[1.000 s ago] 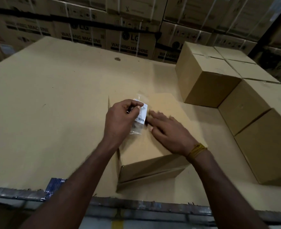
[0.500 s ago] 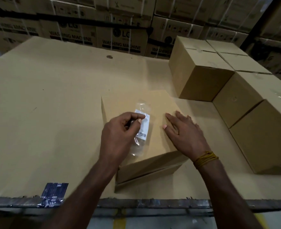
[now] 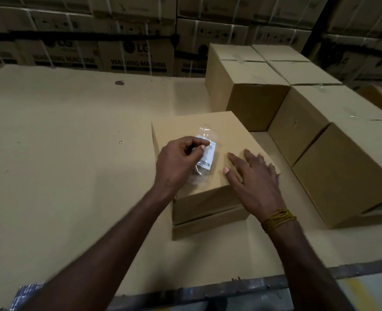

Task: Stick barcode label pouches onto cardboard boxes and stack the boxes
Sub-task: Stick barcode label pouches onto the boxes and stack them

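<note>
Warehouse backdrop: stacked washing-machine cartons [image 3: 138, 57] with black print fill the far wall, dim light. Work surface is a big flat cardboard sheet [image 3: 62, 176] laid over a platform, with a dark ragged edge along the near side. Blue printed scrap [image 3: 22, 296] sits at the near-left corner, partly cut off by the frame.

Small cardboard box [image 3: 208, 198] sits mid-sheet, top face up, near end toward the camera. Barcode label pouch [image 3: 204, 153], clear plastic with a white printed label inside, lies on the box top, left of centre.

Left hand [image 3: 178, 162] is over the left part of the box top, fingers curled, thumb and forefinger pinching the pouch at its left edge near the label. Lower part of the pouch is hidden behind the hand. Can't tell whether the pouch is fully stuck down or partly lifted.

Right hand [image 3: 255, 178] lies flat on the right part of the box top, fingers straight and spread a little, palm down, just beside the pouch and not touching it. Yellow thread band [image 3: 277, 219] on that wrist.

Row of larger sealed boxes [image 3: 320, 131] sits to the right and behind, edges butted together, close to the small box.
</note>
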The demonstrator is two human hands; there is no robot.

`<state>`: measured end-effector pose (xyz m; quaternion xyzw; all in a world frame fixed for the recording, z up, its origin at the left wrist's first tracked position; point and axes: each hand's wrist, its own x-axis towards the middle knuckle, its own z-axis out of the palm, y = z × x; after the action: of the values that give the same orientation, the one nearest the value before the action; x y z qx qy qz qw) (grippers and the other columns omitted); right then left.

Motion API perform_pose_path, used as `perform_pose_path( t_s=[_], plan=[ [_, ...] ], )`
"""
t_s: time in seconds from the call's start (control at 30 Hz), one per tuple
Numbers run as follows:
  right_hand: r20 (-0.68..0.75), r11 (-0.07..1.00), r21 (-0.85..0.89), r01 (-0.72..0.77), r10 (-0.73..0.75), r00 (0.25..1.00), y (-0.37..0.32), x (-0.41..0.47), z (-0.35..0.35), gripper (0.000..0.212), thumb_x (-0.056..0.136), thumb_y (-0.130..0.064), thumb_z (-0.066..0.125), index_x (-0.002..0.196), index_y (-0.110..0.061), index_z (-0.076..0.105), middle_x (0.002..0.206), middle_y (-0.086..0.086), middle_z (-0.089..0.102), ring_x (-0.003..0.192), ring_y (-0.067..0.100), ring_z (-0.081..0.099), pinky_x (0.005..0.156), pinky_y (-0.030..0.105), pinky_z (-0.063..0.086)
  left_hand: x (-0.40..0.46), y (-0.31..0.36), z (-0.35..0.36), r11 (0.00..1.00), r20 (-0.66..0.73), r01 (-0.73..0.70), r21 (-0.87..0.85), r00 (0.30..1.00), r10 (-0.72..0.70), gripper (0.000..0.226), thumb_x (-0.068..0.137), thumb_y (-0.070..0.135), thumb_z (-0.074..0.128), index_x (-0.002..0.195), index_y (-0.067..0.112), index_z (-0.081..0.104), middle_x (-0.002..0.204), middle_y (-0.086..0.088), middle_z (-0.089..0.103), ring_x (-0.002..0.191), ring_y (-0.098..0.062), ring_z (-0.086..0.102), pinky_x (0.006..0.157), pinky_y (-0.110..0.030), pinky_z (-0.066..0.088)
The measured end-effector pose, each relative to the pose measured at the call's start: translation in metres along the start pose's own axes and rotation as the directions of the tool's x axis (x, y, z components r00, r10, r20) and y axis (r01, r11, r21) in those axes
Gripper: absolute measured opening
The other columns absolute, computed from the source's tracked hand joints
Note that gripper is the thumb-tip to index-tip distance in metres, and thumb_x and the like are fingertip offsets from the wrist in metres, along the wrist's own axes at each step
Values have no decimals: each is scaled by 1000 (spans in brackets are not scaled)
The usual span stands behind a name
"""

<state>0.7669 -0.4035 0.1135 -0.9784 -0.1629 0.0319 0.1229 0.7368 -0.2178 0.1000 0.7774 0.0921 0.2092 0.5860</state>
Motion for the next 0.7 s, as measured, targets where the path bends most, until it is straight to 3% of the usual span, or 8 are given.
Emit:
perform_pose_path(
  t_s=[0.27,0.4,0.53,0.7],
  plan=[
    [-122,995,40,-90,94,988,97,87,-17,50,103,-46,29,152,-36,31,164,3,20,151,28,11,122,51,4,107,6,118,997,104,-67,-38,992,71,16,91,26,67,101,28,80,100,8,77,93,-11,72,78,-45,58],
    [-149,995,31,-99,102,984,148,143,-26,50,103,-44,28,152,-35,32,163,4,21,151,29,12,122,52,5,161,7,174,997,129,-70,-10,989,71,17,94,22,67,106,20,79,105,1,76,96,-15,71,74,-35,60],
    [-176,995,16,-96,97,980,185,190,-33,49,102,-43,29,151,-36,33,162,5,23,150,30,14,122,52,6,202,11,215,997,146,-72,0,987,71,18,95,20,66,108,18,78,105,0,76,95,-15,71,72,-30,58],
    [-221,996,44,-73,81,972,220,229,-40,48,101,-40,34,148,-34,40,160,5,28,148,29,19,120,50,8,237,13,253,998,158,-61,-33,985,65,16,91,21,67,101,21,79,96,2,77,84,-11,68,73,-37,55]
  ],
)
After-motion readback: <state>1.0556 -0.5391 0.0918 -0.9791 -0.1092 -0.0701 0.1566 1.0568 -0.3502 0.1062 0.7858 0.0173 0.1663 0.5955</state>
